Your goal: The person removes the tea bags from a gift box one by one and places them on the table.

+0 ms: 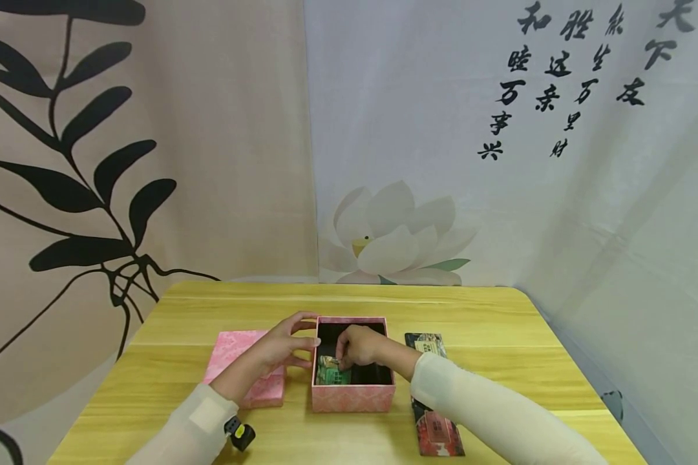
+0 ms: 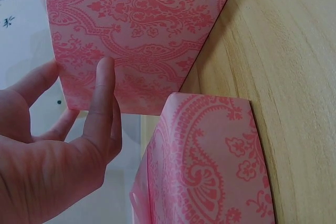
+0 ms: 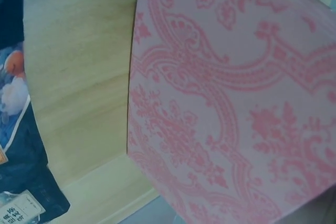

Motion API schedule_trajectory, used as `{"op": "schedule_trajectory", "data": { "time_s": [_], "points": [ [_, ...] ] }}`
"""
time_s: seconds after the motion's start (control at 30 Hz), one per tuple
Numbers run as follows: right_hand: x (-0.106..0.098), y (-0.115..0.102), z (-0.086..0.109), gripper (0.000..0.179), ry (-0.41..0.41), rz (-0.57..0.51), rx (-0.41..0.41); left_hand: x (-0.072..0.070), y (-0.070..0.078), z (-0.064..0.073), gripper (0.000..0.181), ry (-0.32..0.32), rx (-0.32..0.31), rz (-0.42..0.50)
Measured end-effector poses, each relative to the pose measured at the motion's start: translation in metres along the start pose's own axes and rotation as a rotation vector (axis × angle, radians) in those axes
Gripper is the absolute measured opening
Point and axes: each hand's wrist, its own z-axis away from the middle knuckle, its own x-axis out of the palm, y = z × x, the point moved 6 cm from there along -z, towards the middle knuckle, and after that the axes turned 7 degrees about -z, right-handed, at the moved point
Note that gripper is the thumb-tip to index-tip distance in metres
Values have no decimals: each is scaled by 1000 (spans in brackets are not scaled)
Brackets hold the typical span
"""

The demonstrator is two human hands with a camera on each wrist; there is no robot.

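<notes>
Right hand [image 1: 360, 347] is down inside the pink box [image 1: 353, 398], fingers curled, tips meeting at the far edge of the green packet [image 1: 333, 373]; reads as a pinch, though the right wrist view shows only the box's outer wall. Left hand [image 1: 285, 339] grasps nothing: fingers spread, relaxed, tips touching the box's left wall around the far left corner, probably steadying it.

Key relation: green packet sits in the near left corner of the box, just below the right fingertips and slightly to their left. Right hand is the nearer one; left hand is close too, but the wall stands between. Visible part of the packet runs left-right; fingers cover some, so true long axis can't be told.

Left of the box, partly under the left forearm: pink lid [image 1: 267, 392], apart from the box. Right of the box: dark packet [image 1: 429, 343] at the far end, red packet [image 1: 439, 431] at the near end, line running near-far, its middle hidden by the right sleeve. All on the wooden table [image 1: 471, 310].
</notes>
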Motion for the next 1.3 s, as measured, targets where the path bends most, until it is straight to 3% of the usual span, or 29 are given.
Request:
{"op": "schedule_trajectory", "data": {
  "time_s": [0.23, 0.33, 0.53, 0.7, 0.93, 1.3],
  "points": [
    [-9, -9, 4, 20, 41, 140, -33, 1, 0, 0, 61, -1, 0, 12],
    [-12, -14, 8, 19, 31, 139, -47, 1, 1, 0, 61, 0, -1, 13],
    [-17, -8, 11, 9, -32, -63, 24, 1, 2, -1, 60, 2, -4, 6],
    [-22, -1, 14, 26, -60, -269, 100, 2, 2, -1, 59, 4, -7, 2],
    [-28, 8, 16, 31, -125, -530, 163, 2, 3, -1, 60, 9, -15, 8],
    [-42, 25, 24, 27, -111, -761, 185, 4, 3, 0, 60, 5, -10, 0]
  ]
}}
